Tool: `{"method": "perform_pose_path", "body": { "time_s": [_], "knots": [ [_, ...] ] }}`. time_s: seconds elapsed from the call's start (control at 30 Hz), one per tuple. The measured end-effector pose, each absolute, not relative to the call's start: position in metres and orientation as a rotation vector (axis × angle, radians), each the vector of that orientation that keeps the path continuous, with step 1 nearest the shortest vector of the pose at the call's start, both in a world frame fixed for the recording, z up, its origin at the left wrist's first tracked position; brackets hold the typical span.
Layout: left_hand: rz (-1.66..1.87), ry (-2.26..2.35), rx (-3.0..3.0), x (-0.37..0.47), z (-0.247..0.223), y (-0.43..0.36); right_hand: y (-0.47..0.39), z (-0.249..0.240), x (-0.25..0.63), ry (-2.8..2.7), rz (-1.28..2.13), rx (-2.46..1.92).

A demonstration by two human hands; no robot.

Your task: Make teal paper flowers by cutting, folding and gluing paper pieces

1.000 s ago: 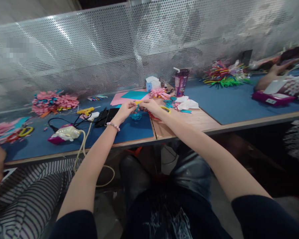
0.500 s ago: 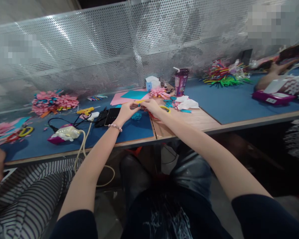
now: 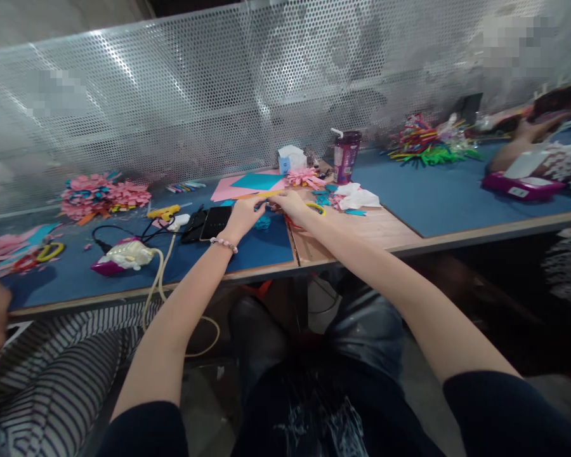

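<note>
My left hand (image 3: 246, 216), with a beaded bracelet at its wrist, is closed with its fingers bent inward over the table. Fingertip to fingertip with it is my right hand (image 3: 289, 204), also closed. Whatever small piece they pinch is mostly hidden by the fingers. A thin yellow-orange strip (image 3: 261, 195) shows along the top of both hands; whether it is held or lies behind, I cannot tell. Just below the fingers, a crumpled blue paper piece (image 3: 262, 223) lies on the blue mat (image 3: 266, 247). Yellow-handled scissors (image 3: 316, 208) rest beside my right hand, partly covered.
Pink and blue sheets (image 3: 257, 182), a tissue box (image 3: 292, 160) and a purple cup (image 3: 346, 158) stand behind. To the left are a black phone (image 3: 216, 222), a yellow glue gun (image 3: 164, 211) and a corded power strip (image 3: 124, 255). White tissue (image 3: 359, 197) lies right. Someone sits at far left.
My left hand has shifted slightly right and turned, covering more of the gap between the fingers. The small blue bit between the fingertips is now less visible. My right hand barely moves.
</note>
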State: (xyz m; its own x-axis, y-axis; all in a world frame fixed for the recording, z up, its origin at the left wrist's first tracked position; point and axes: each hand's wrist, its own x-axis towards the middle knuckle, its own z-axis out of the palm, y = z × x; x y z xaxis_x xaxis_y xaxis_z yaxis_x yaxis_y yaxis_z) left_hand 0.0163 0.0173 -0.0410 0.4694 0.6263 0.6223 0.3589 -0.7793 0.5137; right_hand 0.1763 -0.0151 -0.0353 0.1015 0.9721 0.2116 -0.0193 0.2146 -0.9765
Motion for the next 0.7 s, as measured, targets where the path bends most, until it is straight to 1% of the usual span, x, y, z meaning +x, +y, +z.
{"method": "perform_pose_path", "body": {
  "time_s": [0.23, 0.47, 0.7],
  "knots": [
    [1.245, 0.876, 2.377, 0.017, -0.042, 0.019, -0.009, -0.041, 0.177, -1.347, 0.822, -1.131],
    [1.251, 0.904, 2.292, 0.019, -0.042, 0.02, -0.002, -0.045, 0.18, -1.548, 0.408, -1.225],
    [1.214, 0.813, 2.237, 0.02, -0.039, 0.016, -0.009, -0.041, 0.18, -1.742, 0.033, -1.253]
  ]
}}
